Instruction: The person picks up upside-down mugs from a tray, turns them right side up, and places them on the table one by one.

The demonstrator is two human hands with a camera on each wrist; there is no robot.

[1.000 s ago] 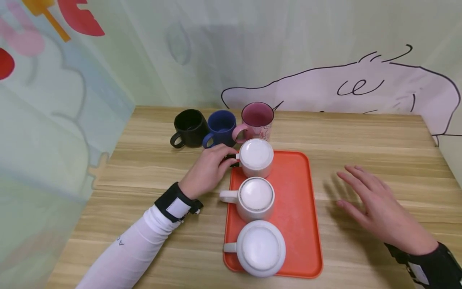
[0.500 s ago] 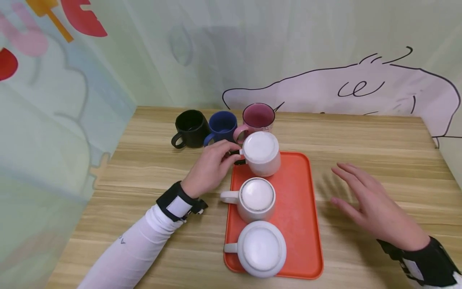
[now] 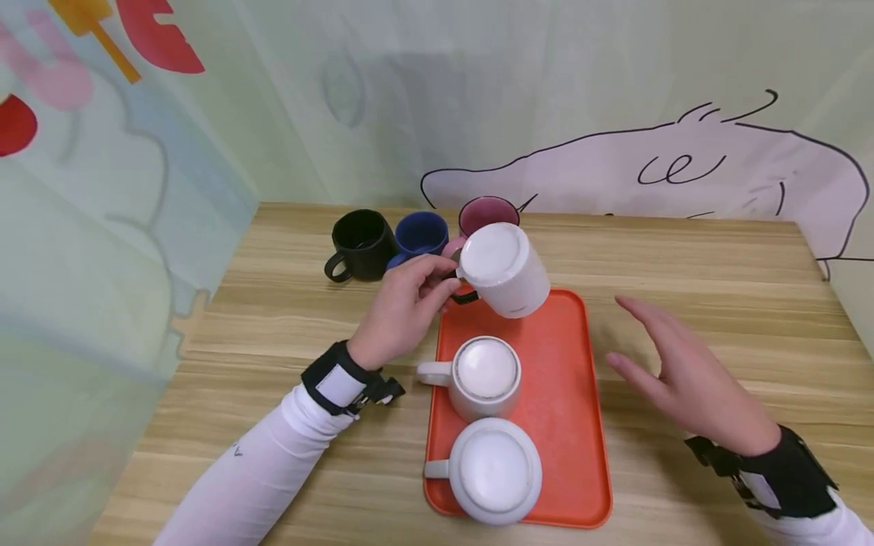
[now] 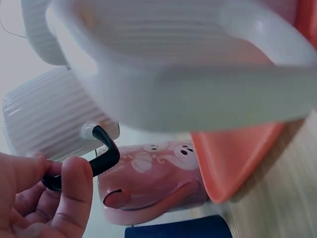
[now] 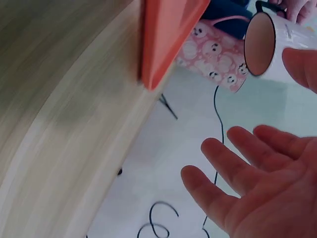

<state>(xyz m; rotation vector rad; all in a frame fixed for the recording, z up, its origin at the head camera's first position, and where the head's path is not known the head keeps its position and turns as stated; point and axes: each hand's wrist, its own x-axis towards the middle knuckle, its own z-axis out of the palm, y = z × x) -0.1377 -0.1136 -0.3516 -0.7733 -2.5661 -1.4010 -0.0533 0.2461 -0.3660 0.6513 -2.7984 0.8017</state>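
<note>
My left hand (image 3: 403, 307) pinches the black handle (image 4: 106, 157) of a white ribbed mug (image 3: 508, 273). This mug is tilted above the far end of the orange tray (image 3: 563, 425), base up, its mouth turned down toward the right. In the right wrist view its dark rim and pinkish inside (image 5: 260, 43) show. Two more white mugs stand upside down along the tray's left side, a middle one (image 3: 486, 371) and a near one (image 3: 495, 470), handles pointing left. To the right of the tray my right hand (image 3: 693, 371) hovers with fingers extended, holding nothing.
Behind the tray a black mug (image 3: 362, 246), a blue mug (image 3: 419, 233) and a pink patterned mug (image 5: 213, 54) stand upright in a row on the wooden table (image 3: 717, 280). A printed curtain (image 3: 580, 91) hangs along the table's back edge.
My left hand has lifted the far white mug off the tray and tipped it, its mouth swinging to the right. My right hand has moved left, closer to the tray.
</note>
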